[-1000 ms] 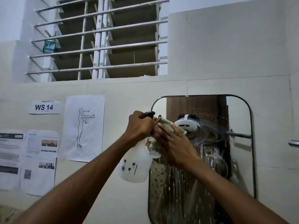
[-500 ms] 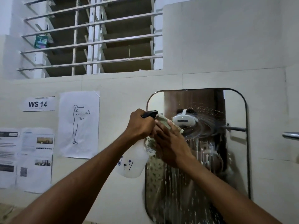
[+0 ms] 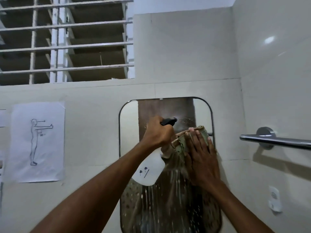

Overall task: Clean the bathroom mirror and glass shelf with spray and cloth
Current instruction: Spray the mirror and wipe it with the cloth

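Note:
A tall mirror [image 3: 129,132] with rounded corners and a dark frame hangs on the tiled wall; drips and foam streak its lower half. My left hand [image 3: 157,133] grips the black trigger head of a white spray bottle [image 3: 149,172] held in front of the mirror's middle. My right hand [image 3: 201,157] lies flat, fingers straight, pressing a greenish cloth [image 3: 183,143] against the mirror's right side. The cloth bunches between the two hands. No glass shelf is in view.
A chrome bar [image 3: 276,141] sticks out from the right wall beside the mirror. A paper sheet with a standing figure [image 3: 37,142] is taped left of the mirror. A barred window [image 3: 67,39] fills the upper left. A small white wall fitting [image 3: 274,200] sits at lower right.
My right hand has slid the cloth from the mirror's left-middle over to its right edge. The left hand still holds the bottle. The camera has turned right and come closer.

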